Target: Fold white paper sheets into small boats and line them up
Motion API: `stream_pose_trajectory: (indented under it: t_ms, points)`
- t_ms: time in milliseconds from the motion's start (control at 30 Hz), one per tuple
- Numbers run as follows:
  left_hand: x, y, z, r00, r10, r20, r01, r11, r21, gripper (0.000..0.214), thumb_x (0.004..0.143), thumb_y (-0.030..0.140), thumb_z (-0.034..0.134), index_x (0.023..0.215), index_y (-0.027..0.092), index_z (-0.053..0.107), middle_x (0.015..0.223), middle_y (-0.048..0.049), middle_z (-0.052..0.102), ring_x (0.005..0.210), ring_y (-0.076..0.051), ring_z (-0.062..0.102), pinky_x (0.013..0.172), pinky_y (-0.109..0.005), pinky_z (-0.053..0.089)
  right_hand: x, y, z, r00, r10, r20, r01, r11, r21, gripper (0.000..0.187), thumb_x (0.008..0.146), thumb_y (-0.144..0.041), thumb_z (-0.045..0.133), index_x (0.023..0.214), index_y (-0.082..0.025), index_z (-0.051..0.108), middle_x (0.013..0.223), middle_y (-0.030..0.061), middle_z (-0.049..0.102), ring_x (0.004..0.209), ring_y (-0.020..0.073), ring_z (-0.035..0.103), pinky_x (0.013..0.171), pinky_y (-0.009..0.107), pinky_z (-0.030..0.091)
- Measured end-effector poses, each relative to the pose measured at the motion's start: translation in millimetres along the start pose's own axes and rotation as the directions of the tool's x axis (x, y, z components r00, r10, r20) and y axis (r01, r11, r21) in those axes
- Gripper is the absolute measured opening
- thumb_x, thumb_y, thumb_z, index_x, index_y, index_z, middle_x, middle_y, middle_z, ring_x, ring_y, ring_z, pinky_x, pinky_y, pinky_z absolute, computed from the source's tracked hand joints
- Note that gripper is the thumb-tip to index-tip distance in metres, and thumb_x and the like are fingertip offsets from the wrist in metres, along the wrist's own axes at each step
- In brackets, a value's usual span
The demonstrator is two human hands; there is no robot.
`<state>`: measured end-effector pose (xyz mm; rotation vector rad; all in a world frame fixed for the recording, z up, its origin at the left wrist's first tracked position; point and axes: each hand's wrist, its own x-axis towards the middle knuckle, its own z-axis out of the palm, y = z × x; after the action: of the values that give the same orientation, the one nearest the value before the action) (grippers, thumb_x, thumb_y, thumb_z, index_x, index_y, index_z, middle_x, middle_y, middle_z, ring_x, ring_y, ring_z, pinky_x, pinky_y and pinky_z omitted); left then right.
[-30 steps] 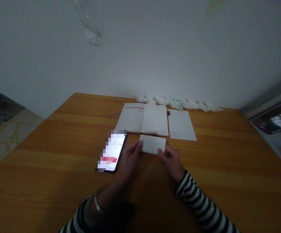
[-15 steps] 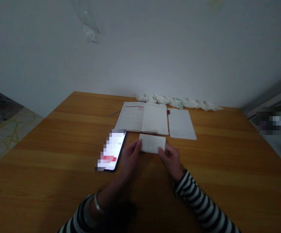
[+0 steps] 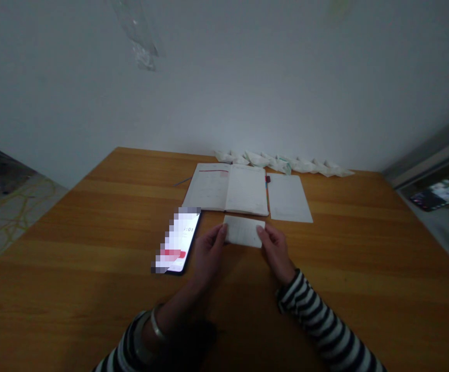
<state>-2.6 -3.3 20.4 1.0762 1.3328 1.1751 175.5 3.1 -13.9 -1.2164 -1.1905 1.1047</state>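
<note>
A folded sheet of white paper (image 3: 243, 231) is held just above the table, in front of the open notebook (image 3: 246, 191). My left hand (image 3: 210, 250) pinches its left edge between thumb and fingers. On the other side, my right hand (image 3: 275, 248) grips the right edge, its thumb on the near face near the upper corner. Faint lines show on the paper. Left of my left hand lies a phone (image 3: 180, 240) with its screen lit. A loose white sheet (image 3: 289, 198) rests beside the notebook.
Several folded white paper shapes (image 3: 305, 164) form a row along the back of the wooden table (image 3: 92, 217), near the wall (image 3: 224, 77). A clear plastic bag (image 3: 141, 41) hangs on the wall. At the far right is a lit screen (image 3: 447, 191).
My right thumb has moved up along the paper's right edge, from the lower to the upper corner. The paper has tilted slightly. My left hand has hardly moved.
</note>
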Motion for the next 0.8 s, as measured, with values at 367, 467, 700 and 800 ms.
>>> stream_pose_trajectory:
  t_ms: [367, 467, 700, 800]
  points:
    - [3.7, -5.7, -1.6, 0.999, 0.001, 0.05, 0.0, 1.0, -0.027, 0.037, 0.088, 0.048, 0.062, 0.101, 0.016, 0.074, 0.092, -0.0072, 0.075, 0.085, -0.023, 0.068, 0.078, -0.032, 0.055, -2.8, 2.0, -0.3, 0.998, -0.06, -0.031, 0.057, 0.993, -0.101, 0.049, 0.092, -0.054, 0.056, 0.06, -0.022, 0.038, 0.058, -0.0059, 0.028, 0.054, 0.0101, 0.026, 0.05, 0.025, 0.022]
    - [3.9, -6.2, -1.8, 0.998, 0.016, 0.057, -0.016, 1.0, -0.018, 0.035, 0.09, 0.046, 0.061, 0.104, 0.017, 0.074, 0.095, -0.0067, 0.075, 0.085, -0.022, 0.068, 0.078, -0.032, 0.055, -3.1, 1.2, 0.7, 0.997, -0.062, -0.037, 0.058, 0.993, -0.101, 0.049, 0.092, -0.052, 0.056, 0.059, -0.022, 0.036, 0.058, -0.006, 0.028, 0.054, 0.0101, 0.026, 0.05, 0.024, 0.022]
    - [3.6, -2.2, -1.6, 0.999, 0.022, 0.027, -0.023, 1.0, 0.013, 0.034, 0.089, 0.045, 0.061, 0.1, 0.016, 0.074, 0.092, -0.0068, 0.075, 0.083, -0.022, 0.068, 0.075, -0.031, 0.056, -4.9, 3.9, 2.3, 0.999, -0.025, -0.037, 0.025, 1.0, -0.015, 0.044, 0.091, -0.054, 0.057, 0.063, -0.021, 0.05, 0.059, -0.0038, 0.04, 0.056, 0.012, 0.037, 0.051, 0.024, 0.031]
    - [3.6, -1.6, -1.9, 0.999, 0.032, 0.028, -0.032, 0.999, 0.022, 0.034, 0.09, 0.044, 0.06, 0.101, 0.015, 0.074, 0.091, -0.0067, 0.076, 0.083, -0.021, 0.068, 0.076, -0.031, 0.056, -5.2, 3.2, 2.7, 0.999, 0.001, -0.042, 0.0, 1.0, 0.024, 0.044, 0.089, -0.058, 0.06, 0.067, -0.02, 0.055, 0.058, -0.0037, 0.044, 0.057, 0.0125, 0.04, 0.051, 0.024, 0.034]
